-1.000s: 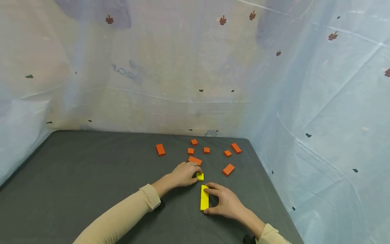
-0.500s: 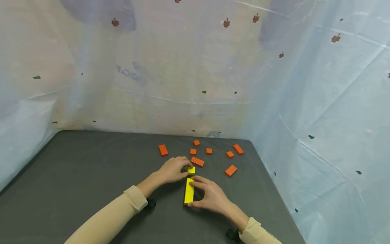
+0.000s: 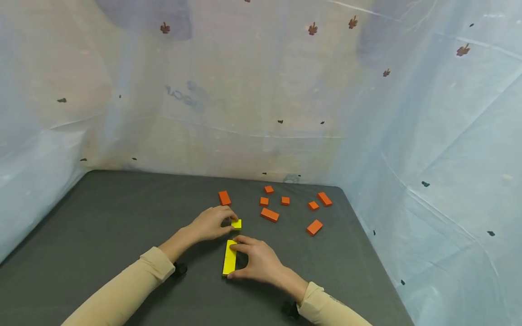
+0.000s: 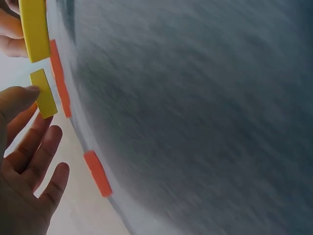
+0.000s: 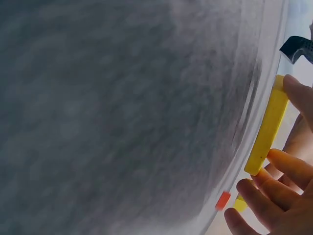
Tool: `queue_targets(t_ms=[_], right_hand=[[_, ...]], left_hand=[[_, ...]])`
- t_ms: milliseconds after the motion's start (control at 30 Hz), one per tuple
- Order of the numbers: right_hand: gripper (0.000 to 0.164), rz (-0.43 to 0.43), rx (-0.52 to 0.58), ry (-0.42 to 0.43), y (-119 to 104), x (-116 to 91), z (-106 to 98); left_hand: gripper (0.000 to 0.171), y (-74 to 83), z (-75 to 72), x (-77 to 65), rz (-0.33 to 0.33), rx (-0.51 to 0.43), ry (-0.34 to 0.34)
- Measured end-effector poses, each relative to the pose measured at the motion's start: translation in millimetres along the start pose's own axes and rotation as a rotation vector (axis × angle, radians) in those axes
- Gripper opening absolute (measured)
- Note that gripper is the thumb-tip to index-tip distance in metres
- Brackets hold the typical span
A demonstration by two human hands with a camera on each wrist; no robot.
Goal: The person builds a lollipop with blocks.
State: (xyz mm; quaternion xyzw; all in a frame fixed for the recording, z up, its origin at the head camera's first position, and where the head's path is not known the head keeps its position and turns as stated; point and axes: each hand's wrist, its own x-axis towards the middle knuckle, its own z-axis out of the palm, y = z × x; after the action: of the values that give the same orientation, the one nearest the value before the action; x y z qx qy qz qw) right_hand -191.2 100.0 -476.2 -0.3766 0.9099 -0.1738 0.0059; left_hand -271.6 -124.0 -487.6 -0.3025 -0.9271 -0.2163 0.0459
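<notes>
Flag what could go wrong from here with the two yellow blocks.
The right hand holds the long yellow block near its two ends, so it might pivot or slip.
The small yellow block is pinched close to the long one's far end; the two could knock together.
An orange block appears just beyond the left hand and might get nudged.

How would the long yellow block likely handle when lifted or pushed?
The long yellow block seems stiff: its edges look straight while the right hand pinches it near its ends. Its flat faces suggest sliding rather than rolling. Being long and narrow, it might tip if stood on end.
</notes>
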Motion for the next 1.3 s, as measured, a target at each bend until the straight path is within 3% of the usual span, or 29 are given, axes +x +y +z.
queue_targets(t_ms=[500,767,1100,1300], right_hand=[[0.071,0.003,-0.072,-0.071,-8,10,7],[0.072,-0.023,-0.091,-0.04,-7,7,7],[0.053,-0.029,-0.094,-0.006,-10,2,9],[0.051,-0.022,-0.093,-0.027,-9,1,10]], left_hand=[[0.025,-11.3,-2.2,-14.6,-0.021,0.01,-0.064],[0.024,-12.7,-0.7,-17.0,-0.008,0.013,-0.081],[0.017,-16.0,2.6,-14.7,-0.051,-0.041,-0.095],[0.016,-17.2,3.4,-16.7,-0.031,-0.056,-0.098]])
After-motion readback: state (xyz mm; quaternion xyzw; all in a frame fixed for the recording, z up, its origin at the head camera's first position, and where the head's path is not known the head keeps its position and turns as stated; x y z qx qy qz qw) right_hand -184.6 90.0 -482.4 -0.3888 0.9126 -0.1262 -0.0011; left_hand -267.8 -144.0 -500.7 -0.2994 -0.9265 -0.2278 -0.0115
